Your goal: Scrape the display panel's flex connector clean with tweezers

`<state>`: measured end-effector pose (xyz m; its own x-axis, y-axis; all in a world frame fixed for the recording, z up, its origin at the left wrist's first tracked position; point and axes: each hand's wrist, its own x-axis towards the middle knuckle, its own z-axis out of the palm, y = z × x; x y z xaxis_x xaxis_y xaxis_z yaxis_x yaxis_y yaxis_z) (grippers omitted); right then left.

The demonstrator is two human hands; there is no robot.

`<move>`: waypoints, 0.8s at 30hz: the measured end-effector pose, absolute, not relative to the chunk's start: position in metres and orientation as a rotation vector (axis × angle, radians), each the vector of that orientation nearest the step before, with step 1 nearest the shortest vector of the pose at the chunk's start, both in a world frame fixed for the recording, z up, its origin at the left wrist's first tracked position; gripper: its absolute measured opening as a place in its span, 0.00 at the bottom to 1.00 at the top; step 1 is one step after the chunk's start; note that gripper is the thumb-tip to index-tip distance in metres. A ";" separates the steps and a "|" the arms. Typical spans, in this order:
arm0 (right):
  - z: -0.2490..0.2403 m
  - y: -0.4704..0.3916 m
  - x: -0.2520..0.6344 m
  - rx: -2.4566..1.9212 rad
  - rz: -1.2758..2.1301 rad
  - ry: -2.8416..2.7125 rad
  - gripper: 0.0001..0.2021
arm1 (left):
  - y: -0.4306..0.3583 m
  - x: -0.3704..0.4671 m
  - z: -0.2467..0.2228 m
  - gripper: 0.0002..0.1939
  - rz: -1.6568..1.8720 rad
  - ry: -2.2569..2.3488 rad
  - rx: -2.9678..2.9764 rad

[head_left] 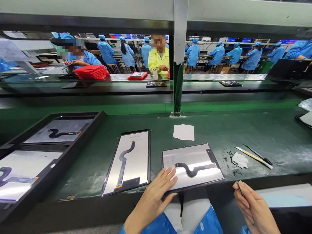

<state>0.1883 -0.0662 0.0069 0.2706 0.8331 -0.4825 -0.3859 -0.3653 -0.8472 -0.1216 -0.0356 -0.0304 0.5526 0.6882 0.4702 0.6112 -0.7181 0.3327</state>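
A worker's left hand (156,195) lies flat with fingers spread on the near left part of a display panel (201,157), steadying rather than gripping it, while the right hand (253,203) pinches a slim dark tool (240,189), apparently tweezers, off the panel's right side. Work on this panel appears under way. Dark flecks (226,155) and white slips (240,160) scattered to the right suggest some small pieces have been dealt with already; how many remain cannot be told. A second panel (136,162) lies to the left, and two more, a far one (73,126) and a near one (26,162), sit in a black tray (68,154); whether those three are finished or waiting is unclear.

The panel under the hand lies along the near edge of the green bench (207,126), possibly slightly over it. A narrow gap parts it from the second panel. Room is greater on the far side, beyond a paper stack (183,132) and short of the post (177,87); to the right, the scraps, a pale stick (253,158) and a dark stick (258,155) limit movement.
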 end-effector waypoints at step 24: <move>0.027 -0.055 0.198 -1.440 1.267 -0.293 0.28 | -0.034 -0.122 -0.035 0.21 0.915 1.079 2.633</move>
<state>0.1978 -0.0550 0.0270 0.3881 0.7618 -0.5187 -0.4563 -0.3301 -0.8263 -0.1223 -0.0343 -0.0348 0.5543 0.6790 0.4815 0.5860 -0.7291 0.3536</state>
